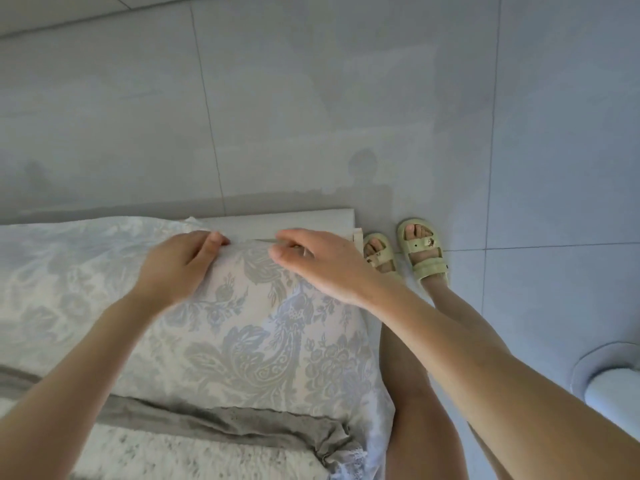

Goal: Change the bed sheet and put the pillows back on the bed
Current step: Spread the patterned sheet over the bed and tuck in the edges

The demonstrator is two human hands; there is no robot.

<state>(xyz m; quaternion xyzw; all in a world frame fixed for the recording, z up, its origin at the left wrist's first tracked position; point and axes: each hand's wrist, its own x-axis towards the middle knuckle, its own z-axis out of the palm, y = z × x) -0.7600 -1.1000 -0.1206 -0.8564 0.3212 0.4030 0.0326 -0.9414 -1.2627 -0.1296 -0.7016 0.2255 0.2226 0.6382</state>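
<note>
Item inspected: one plump cream pillow (263,341) printed with blue-grey damask flowers. It lies at centre frame on the corner of the bed, with its upper edge against a flat white ledge (311,221).

Handling, by judgement: it is soft, light and yielding, with a smooth cover that may slip under the fingers. Lifted by one corner it would likely sag, so the upper seam taken at two points is the sound hold.

The left hand (180,263) has its fingers curled over that upper edge, thumb on top, gripping the cloth. The right hand (311,261) has bent fingers resting on the same edge further right, thumb held apart. Whether it has any cloth pinched cannot be told.

Pale patterned fabric (52,278) of like print runs off to the left; sheet or second pillow is undetermined. A crumpled grey lace-edged cloth (214,426) lies across the lower frame, just below the pillow. Pale green sandals (426,252) stand at right centre on the grey tiled floor (311,98).
</note>
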